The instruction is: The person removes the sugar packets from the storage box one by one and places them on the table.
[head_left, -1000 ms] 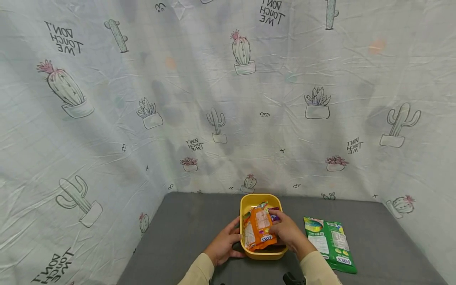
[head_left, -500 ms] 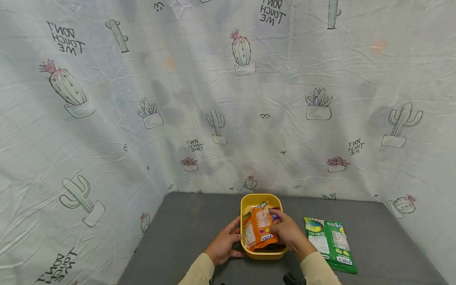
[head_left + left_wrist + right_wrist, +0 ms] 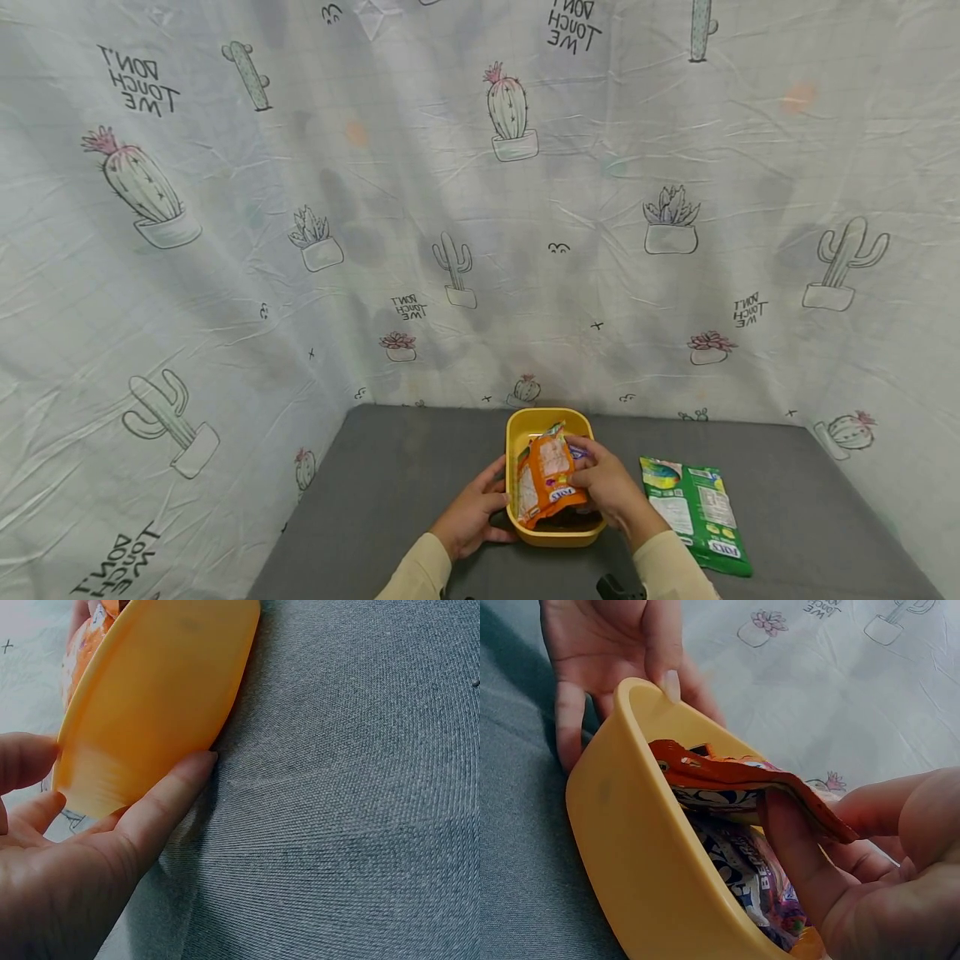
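The orange bag lies inside the bin, between the hands, its long axis running near to far with the bin's own, slightly slanted. The right hand is the nearer: it reaches over the bin's right rim and pinches the bag's right edge between thumb and fingers. The left hand is parted from the bag by the bin's left wall, its fingers spread and touching that wall from outside, gripping nothing between them. The right wrist view shows a purple bag beneath, with a gap under the pinched edge. A green bag lies flat on the tabletop, right of the bin, beside the right forearm.
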The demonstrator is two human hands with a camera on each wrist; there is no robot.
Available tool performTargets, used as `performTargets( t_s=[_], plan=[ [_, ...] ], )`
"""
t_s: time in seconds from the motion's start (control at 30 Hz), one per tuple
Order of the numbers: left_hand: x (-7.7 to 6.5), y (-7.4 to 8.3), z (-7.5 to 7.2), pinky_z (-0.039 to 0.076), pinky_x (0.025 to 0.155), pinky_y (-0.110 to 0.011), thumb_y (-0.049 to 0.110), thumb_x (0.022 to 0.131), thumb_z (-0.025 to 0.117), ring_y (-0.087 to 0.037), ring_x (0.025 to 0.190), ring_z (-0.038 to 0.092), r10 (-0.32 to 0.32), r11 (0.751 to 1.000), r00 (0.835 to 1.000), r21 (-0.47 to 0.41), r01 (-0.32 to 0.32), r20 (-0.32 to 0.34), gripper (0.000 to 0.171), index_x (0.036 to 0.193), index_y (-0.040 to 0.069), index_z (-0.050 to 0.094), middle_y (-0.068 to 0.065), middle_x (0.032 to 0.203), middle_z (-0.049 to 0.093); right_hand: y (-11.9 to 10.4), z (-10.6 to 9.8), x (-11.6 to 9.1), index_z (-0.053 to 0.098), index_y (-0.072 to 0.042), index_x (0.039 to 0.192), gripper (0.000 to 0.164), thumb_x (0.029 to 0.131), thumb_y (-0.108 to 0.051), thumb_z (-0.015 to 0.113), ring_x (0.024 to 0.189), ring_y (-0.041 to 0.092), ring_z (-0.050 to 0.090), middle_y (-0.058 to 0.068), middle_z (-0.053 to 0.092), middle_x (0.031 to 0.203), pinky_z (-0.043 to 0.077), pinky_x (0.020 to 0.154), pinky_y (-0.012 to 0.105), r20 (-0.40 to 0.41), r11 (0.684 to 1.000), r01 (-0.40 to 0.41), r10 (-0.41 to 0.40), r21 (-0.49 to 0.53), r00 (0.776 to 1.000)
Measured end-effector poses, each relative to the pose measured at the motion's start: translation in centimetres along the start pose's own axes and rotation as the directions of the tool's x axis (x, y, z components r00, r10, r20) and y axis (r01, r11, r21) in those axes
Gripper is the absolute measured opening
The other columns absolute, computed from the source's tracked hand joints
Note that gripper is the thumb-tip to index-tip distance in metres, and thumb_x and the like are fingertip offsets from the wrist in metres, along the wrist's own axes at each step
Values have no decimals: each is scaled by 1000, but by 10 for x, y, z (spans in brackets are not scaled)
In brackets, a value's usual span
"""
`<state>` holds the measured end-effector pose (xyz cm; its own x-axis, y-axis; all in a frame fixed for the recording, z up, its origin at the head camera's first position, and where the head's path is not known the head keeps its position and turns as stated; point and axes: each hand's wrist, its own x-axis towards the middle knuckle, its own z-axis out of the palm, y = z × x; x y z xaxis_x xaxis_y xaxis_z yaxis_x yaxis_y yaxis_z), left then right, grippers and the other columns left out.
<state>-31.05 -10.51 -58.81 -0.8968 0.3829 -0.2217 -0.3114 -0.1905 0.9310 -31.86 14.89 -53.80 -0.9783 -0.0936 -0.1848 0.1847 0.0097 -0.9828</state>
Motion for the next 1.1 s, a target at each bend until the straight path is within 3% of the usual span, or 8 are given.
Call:
performTargets(
  t_s=[0.33,0.83,1.1],
  plan=[
    [1,-2,-1,56,82,-75,1,104,60,-44,136,54,16,1000,1000,3,-16,4,81,175,14,24,-29,164,41,-6,-2,-2,51,-1,158,70,91,17,60,94,31,65,15,59,105,61,73,44,-15,997,51,-50,55,999],
    [0,-2,0,56,82,-75,-2,103,56,-44,136,55,44,999,999,6,-45,23,81,175,12,23,-31,162,42,-14,-5,-3,47,9,145,51,96,16,60,93,26,67,13,62,105,63,74,36,-86,982,131,-120,138,989],
    [1,-3,-1,55,83,-76,-1,105,55,-48,139,51,37,999,999,3,-37,22,80,176,12,22,-32,163,40,-16,-10,-4,45,7,148,51,99,16,57,93,25,66,13,62,107,61,75,33,-83,974,152,-139,169,987]
  ],
)
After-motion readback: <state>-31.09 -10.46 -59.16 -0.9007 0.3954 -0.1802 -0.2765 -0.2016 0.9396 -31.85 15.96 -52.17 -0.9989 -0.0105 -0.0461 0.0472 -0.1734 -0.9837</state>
